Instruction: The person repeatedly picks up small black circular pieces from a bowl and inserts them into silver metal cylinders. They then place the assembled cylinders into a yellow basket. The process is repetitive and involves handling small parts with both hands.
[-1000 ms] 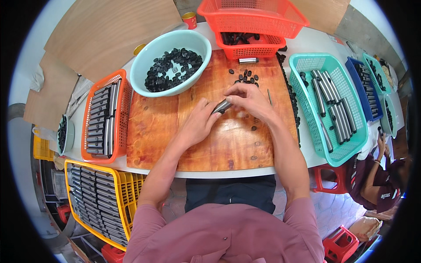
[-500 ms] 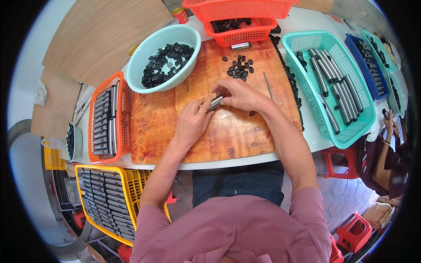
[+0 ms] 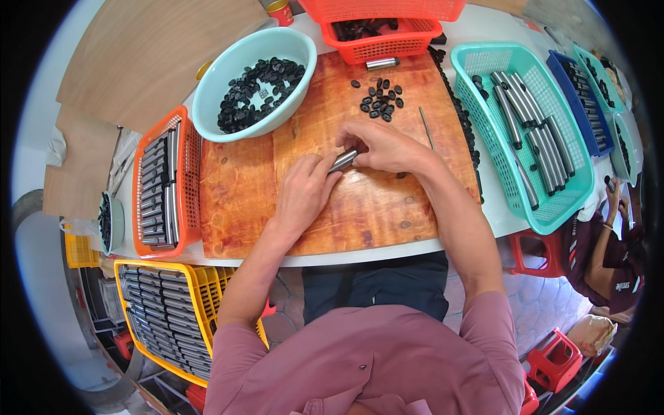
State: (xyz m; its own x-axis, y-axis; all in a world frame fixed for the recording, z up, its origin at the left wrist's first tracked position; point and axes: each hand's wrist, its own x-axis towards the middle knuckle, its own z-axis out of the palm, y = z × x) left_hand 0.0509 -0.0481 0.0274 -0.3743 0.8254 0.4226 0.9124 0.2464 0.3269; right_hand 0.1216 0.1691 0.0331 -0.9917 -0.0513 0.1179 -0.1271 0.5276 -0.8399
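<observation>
The left forearm (image 3: 259,266) is slanting forward and rightward, the right forearm (image 3: 458,216) forward and leftward, their hands nearly meeting ahead of the chest. The left hand (image 3: 304,187) is gripping, knuckles up; the right hand (image 3: 384,147) is arching higher, its fingers (image 3: 351,131) bending down toward the left.

One held tube (image 3: 343,161), one thin rod (image 3: 427,127), one red cup (image 3: 281,13), one orange basket (image 3: 191,187)

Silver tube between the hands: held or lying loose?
Held: the left hand grips one end of the silver tube, the right hand the other.
</observation>
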